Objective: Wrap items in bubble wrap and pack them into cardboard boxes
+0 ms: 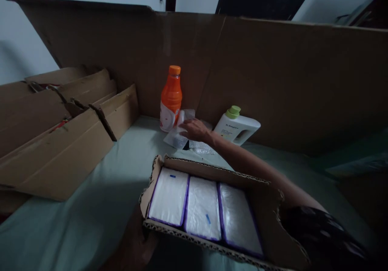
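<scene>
My left hand (141, 238) is dark at the bottom of the view and grips the left end of an open cardboard box (212, 166). In this box lie three white packs (168, 196) wrapped in clear film with purple edges, side by side, with bare space at the right end. My right hand (195, 130) reaches past the far side of the box, its fingers bent on a piece of clear bubble wrap (178, 138). Just left of those fingers stands an orange bottle (172, 97) with a white label. A white jug (238, 127) with a green cap leans beyond my right wrist.
A divided cardboard box (72, 149) with several compartments stands at the left. A tall cardboard panel (273, 68) rises behind the bottles. Pale green cloth (121, 166) covers the surface. The right side is dark.
</scene>
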`<act>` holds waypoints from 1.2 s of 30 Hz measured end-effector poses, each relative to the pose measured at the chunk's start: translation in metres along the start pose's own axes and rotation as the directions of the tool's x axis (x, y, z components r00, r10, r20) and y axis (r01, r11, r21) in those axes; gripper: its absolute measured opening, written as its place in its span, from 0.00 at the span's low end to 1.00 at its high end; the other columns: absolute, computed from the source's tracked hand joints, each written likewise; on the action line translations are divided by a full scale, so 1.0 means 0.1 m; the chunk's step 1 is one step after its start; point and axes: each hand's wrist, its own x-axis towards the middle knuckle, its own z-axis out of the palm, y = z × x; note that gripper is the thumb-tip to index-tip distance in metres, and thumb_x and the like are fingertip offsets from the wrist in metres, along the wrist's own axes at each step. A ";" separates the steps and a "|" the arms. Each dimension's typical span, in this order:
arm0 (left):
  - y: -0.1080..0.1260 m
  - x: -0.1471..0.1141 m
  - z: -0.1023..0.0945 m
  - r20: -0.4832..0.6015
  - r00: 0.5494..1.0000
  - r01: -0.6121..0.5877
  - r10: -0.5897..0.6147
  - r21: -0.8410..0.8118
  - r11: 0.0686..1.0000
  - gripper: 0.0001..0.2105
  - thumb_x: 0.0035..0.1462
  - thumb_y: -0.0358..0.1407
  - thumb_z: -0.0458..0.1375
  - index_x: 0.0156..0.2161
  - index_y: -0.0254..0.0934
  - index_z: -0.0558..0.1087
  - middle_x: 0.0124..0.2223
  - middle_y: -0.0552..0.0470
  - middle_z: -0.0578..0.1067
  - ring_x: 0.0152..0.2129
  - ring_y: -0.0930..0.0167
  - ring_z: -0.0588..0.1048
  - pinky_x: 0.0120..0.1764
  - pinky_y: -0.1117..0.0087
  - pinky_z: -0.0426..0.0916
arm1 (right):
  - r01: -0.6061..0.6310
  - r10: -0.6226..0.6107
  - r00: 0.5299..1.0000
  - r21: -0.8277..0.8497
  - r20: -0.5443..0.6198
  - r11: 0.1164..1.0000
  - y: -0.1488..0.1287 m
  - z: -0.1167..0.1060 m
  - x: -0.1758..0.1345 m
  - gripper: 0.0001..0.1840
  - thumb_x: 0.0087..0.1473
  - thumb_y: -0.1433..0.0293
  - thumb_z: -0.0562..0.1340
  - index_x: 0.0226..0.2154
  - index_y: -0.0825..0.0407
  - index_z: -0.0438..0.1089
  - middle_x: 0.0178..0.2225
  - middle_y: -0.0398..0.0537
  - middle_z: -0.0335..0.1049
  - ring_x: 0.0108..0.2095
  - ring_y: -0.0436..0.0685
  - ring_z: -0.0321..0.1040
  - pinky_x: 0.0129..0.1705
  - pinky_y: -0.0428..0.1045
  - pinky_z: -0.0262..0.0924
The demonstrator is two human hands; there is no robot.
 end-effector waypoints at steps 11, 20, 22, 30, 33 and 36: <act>0.14 0.11 -0.10 0.026 0.992 0.124 -0.122 -0.136 0.983 0.32 0.48 0.36 0.61 0.61 0.40 0.65 0.51 0.42 0.76 0.54 0.50 0.73 0.58 0.46 0.68 | -0.536 0.361 0.747 -0.184 -0.559 0.824 -0.46 -0.27 -3.29 0.11 0.62 0.65 0.61 0.41 0.49 0.78 0.47 0.56 0.77 0.51 0.68 0.70 0.52 0.64 0.60; 0.32 0.12 -0.19 0.115 0.970 0.235 -0.215 -0.207 0.950 0.30 0.48 0.41 0.65 0.56 0.37 0.63 0.56 0.41 0.72 0.57 0.56 0.71 0.59 0.55 0.66 | -0.437 0.508 0.812 0.277 -0.288 0.856 -1.52 -0.02 -3.88 0.19 0.61 0.60 0.61 0.53 0.47 0.71 0.57 0.57 0.70 0.54 0.66 0.70 0.51 0.62 0.68; 0.39 0.15 -0.19 0.150 0.965 0.245 -0.214 -0.241 0.939 0.30 0.49 0.41 0.64 0.57 0.36 0.64 0.57 0.41 0.73 0.58 0.55 0.70 0.60 0.55 0.65 | -0.383 0.507 0.835 0.435 -0.214 0.815 -1.56 0.06 -3.64 0.30 0.60 0.55 0.62 0.61 0.48 0.64 0.57 0.58 0.70 0.53 0.66 0.70 0.49 0.61 0.70; 0.43 0.65 0.08 0.101 0.975 0.211 -0.197 -0.158 0.964 0.31 0.39 0.39 0.62 0.52 0.33 0.68 0.51 0.41 0.77 0.51 0.54 0.75 0.56 0.54 0.69 | -0.436 0.621 0.775 0.613 -0.117 0.659 -1.31 0.24 -2.92 0.23 0.57 0.58 0.63 0.50 0.54 0.69 0.48 0.58 0.75 0.45 0.66 0.72 0.45 0.58 0.70; 0.43 0.78 0.11 0.158 0.973 0.193 -0.167 -0.167 0.967 0.33 0.41 0.39 0.61 0.55 0.32 0.67 0.53 0.41 0.76 0.54 0.55 0.73 0.59 0.55 0.66 | -0.452 0.613 0.783 0.581 -0.105 0.677 -1.16 0.08 -3.07 0.24 0.57 0.60 0.64 0.54 0.53 0.69 0.52 0.57 0.74 0.50 0.67 0.72 0.50 0.60 0.69; 0.39 0.57 -0.03 0.222 0.954 0.229 -0.202 -0.103 0.968 0.34 0.46 0.38 0.61 0.60 0.34 0.64 0.58 0.41 0.73 0.59 0.55 0.69 0.63 0.54 0.60 | -0.480 0.584 0.807 0.473 -0.094 0.739 -1.05 -0.06 -3.48 0.29 0.57 0.57 0.64 0.59 0.48 0.67 0.58 0.55 0.71 0.56 0.67 0.69 0.56 0.63 0.65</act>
